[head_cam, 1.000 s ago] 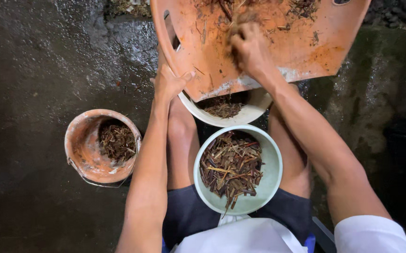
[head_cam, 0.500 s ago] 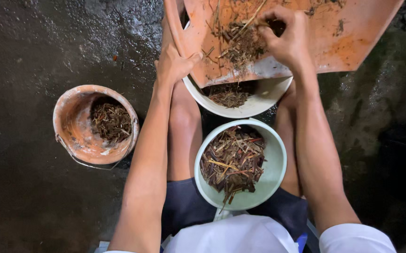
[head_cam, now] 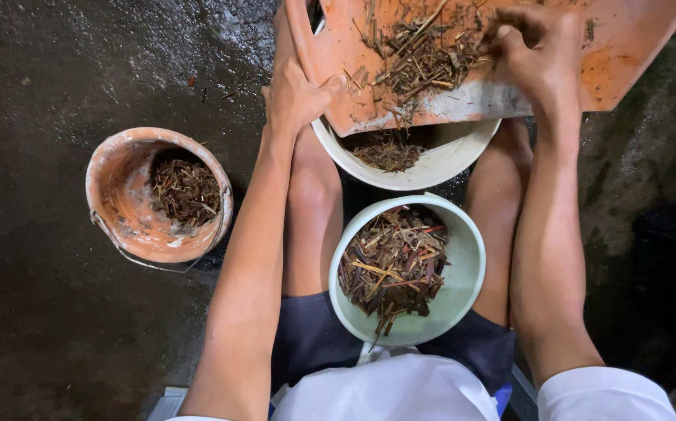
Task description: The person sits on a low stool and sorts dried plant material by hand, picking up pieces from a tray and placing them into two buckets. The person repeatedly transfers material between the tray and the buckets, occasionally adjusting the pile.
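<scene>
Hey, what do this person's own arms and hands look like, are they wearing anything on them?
Both arms are bare from short white sleeves down. The left hand and right hand wear no gloves, and no ring, watch or bracelet shows. Dark shorts cover the thighs; the knees are bare.

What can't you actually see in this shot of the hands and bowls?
Head view:
- Orange tray: far end cut off by the top edge.
- White bowl: far half hidden under the tray.
- Right hand: fingertips curled into the twigs.
- Left hand: fingers hidden behind the tray's edge.
</scene>
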